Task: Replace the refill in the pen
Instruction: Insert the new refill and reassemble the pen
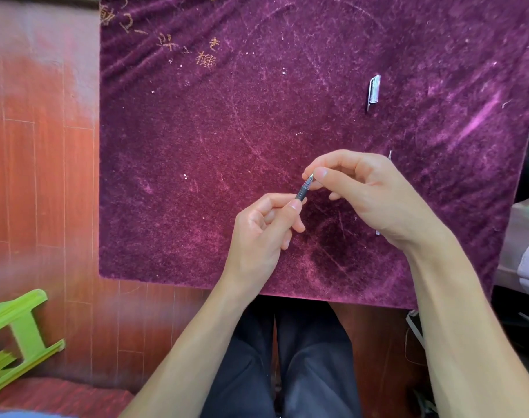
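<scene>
My left hand (264,227) grips the pen (304,190) by its dark rubber grip, above the purple velvet cloth (197,146). The pen points up and right. My right hand (362,188) pinches the pen's metal tip end between thumb and fingers. Most of the barrel is hidden inside my left fist. The clear pen cap (374,91) lies on the cloth at the far right. A thin pale rod, perhaps a refill (390,154), peeks out behind my right hand, and another sliver shows below the wrist (377,232).
The cloth covers a small table whose front edge (257,286) is over my lap. A red wooden floor lies to the left, with a green plastic stool (19,336) at the lower left. Pale objects (528,236) stand past the table's right edge.
</scene>
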Motion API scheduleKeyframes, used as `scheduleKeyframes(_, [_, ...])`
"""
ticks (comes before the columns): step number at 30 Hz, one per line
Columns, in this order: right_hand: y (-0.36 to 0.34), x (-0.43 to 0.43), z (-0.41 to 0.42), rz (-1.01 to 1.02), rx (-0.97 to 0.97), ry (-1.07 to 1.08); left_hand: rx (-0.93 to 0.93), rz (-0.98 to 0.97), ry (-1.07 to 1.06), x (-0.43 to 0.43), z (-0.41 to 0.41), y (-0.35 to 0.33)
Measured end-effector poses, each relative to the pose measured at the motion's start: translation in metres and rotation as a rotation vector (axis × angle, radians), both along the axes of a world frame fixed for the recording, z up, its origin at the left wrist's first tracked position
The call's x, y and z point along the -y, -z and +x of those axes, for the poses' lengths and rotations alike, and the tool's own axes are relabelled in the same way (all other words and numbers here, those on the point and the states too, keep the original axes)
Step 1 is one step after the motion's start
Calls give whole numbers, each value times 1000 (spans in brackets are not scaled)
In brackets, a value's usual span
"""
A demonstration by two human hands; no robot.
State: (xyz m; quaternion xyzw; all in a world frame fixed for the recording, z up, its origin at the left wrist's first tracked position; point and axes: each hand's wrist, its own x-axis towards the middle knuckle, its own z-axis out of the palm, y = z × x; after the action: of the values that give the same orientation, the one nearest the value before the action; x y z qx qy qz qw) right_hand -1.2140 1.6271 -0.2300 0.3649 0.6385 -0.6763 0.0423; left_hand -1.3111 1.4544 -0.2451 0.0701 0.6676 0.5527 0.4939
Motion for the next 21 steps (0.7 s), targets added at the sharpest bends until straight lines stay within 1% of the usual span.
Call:
scheduleKeyframes(7, [3,1,2,2,-11,-4,-3,3,-14,-3,1,0])
scheduleKeyframes(11, [5,6,4,-54,-26,37,11,14,-24,-4,2,0])
scheduleKeyframes(17, [11,22,5,-173,-53,198,49,32,-44,-4,4,1])
scheduleKeyframes(21, [16,29,6,-197,-43,275,45,21,-51,-3,7,1])
